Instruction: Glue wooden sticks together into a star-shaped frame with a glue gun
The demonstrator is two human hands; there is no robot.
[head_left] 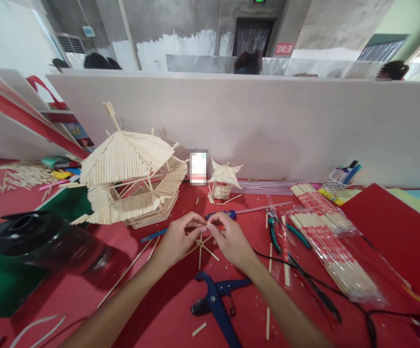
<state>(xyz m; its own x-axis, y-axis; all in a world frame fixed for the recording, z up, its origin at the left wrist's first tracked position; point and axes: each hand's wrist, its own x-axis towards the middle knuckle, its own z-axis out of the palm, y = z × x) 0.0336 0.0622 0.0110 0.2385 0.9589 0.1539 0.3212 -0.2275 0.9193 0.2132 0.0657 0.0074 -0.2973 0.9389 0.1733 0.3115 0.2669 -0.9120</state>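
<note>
My left hand (181, 238) and my right hand (232, 240) meet at the fingertips over the middle of the table, both pinched. Whatever is between the fingers is too small to make out. Just below them lies a star-shaped frame of thin wooden sticks (200, 244), its spokes spreading from a small hub; my left hand partly covers one spoke. Behind the fingers is a blue tool (227, 214), apparently a glue gun, with a clear stick trailing right. A blue pen-like object (153, 236) lies beside my left hand. Nearer me rests a blue hooked cutter (215, 297).
A large stick pavilion (130, 154) stands back left, a small one (226, 176) at centre back. A dark bottle (61, 244) is at left. Green-handled pliers (274, 234), a black cord (343, 292) and bagged wooden sticks (335, 256) occupy the right. A white partition (285, 121) closes the back.
</note>
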